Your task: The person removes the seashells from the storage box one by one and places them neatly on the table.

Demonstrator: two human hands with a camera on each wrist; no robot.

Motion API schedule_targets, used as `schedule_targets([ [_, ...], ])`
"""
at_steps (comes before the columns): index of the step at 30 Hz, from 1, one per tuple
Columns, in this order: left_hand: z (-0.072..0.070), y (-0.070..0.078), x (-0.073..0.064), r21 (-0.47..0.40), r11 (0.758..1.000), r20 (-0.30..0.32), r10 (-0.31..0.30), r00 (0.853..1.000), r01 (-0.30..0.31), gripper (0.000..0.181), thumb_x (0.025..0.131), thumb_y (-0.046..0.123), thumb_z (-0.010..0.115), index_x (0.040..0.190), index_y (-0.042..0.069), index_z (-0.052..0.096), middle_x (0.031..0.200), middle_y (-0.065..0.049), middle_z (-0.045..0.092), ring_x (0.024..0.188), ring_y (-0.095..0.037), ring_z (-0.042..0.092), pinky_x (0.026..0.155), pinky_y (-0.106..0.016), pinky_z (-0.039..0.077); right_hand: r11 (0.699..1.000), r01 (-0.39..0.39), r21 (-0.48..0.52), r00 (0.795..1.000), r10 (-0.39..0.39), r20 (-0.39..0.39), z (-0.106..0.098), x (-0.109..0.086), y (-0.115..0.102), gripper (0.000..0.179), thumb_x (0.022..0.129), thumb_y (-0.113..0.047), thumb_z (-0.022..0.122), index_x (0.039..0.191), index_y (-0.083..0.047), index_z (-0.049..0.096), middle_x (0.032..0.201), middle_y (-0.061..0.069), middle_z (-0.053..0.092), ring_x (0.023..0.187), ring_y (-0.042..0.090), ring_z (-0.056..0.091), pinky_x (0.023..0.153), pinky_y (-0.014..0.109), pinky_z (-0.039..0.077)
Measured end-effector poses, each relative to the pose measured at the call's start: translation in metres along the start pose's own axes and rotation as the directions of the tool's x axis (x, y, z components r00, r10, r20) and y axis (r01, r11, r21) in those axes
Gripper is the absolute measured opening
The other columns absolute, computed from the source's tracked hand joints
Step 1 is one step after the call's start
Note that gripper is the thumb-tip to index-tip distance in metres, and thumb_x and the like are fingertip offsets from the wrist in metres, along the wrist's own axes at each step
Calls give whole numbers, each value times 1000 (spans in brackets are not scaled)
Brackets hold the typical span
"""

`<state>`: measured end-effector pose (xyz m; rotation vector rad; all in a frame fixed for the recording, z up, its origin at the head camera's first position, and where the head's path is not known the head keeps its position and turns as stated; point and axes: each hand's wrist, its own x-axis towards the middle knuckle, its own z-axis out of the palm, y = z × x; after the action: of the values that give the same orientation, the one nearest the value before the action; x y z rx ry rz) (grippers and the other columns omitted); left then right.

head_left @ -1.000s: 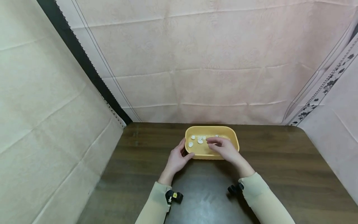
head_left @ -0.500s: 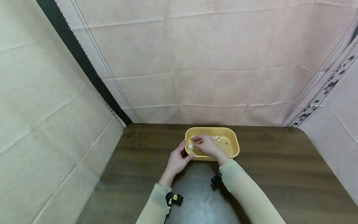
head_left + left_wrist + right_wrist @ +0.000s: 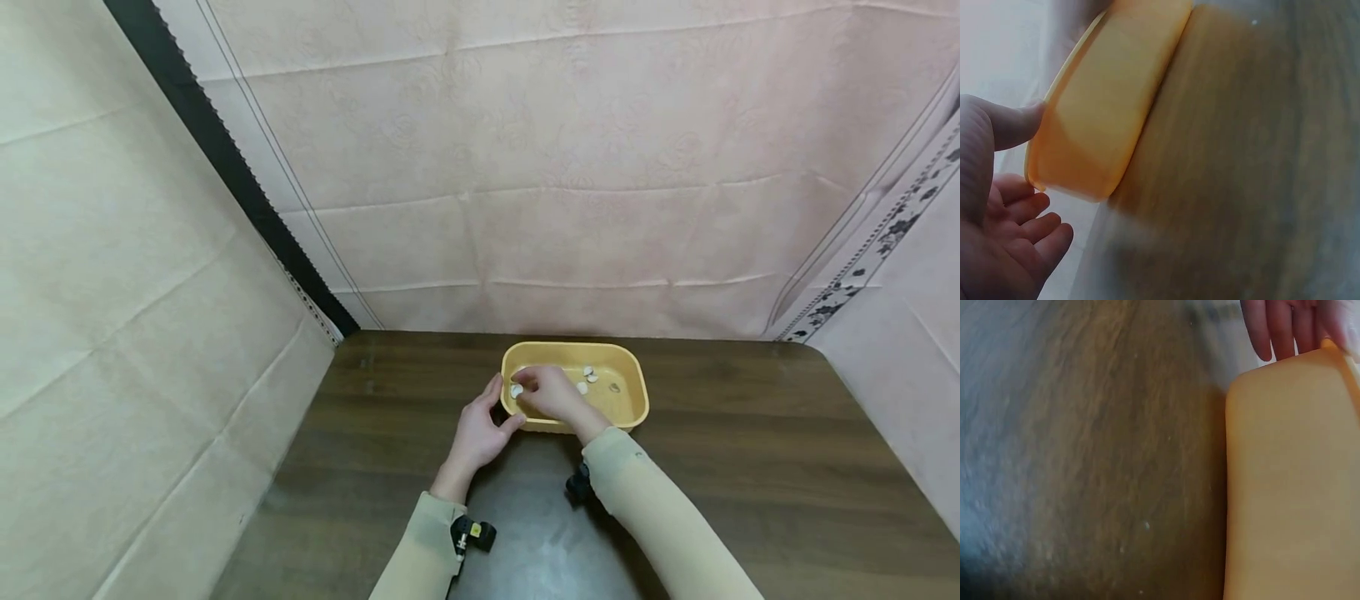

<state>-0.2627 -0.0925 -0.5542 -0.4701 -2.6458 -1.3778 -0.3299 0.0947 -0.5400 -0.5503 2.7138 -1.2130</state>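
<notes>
A yellow rectangular tray [image 3: 626, 408] sits on the table with several small, roundish white pieces inside it. My left hand [image 3: 477, 432] grips the tray's left end; in the left wrist view its thumb lies on the rim and the other fingers curl beside the corner. Inside the tray, toward its left end, my right hand [image 3: 553, 393] points its fingers down next to a white piece [image 3: 516, 390]. I cannot tell whether the fingertips pinch anything. More white pieces [image 3: 588, 371] lie to the right of that hand, along with a duller, yellowish one [image 3: 615, 387].
The dark wooden table [image 3: 735, 450] stretches out around the tray. Pale cloth [image 3: 555, 167] hangs behind it and along both sides. Each wrist carries a small black camera, such as the left wrist camera [image 3: 480, 536].
My right hand has moved left within the tray, uncovering pieces on the right. A white piece that it covered half a second ago now shows beside it. The left hand stays on the tray's end.
</notes>
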Motion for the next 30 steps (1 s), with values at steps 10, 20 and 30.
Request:
schedule_targets([
  [10, 2, -1, 1, 23, 998, -12, 55, 998, -55, 83, 95, 22, 79, 161, -6, 39, 168, -22, 37, 151, -36, 44, 121, -52, 39, 996, 13, -91, 1000, -10, 25, 2, 6, 0, 33, 91, -4, 79, 124, -6, 78, 108, 6, 78, 88, 15, 68, 84, 40, 59],
  [20, 2, -2, 2, 20, 999, -3, 45, 999, -45, 82, 95, 21, 79, 162, -5, 40, 169, -21, 38, 151, -33, 43, 122, -50, 38, 988, 51, -146, 999, -47, 27, 3, 7, -4, 27, 91, -3, 81, 118, -3, 79, 103, 5, 78, 92, 18, 70, 89, 42, 60],
  [30, 2, -2, 2, 14, 999, -1, 35, 999, -35, 82, 95, 21, 80, 162, -4, 40, 169, -21, 37, 152, -33, 43, 122, -51, 37, 989, 42, -140, 998, -35, 57, 1, 5, -7, 12, 95, -10, 80, 106, -7, 81, 85, -4, 71, 78, 13, 62, 82, 38, 58],
])
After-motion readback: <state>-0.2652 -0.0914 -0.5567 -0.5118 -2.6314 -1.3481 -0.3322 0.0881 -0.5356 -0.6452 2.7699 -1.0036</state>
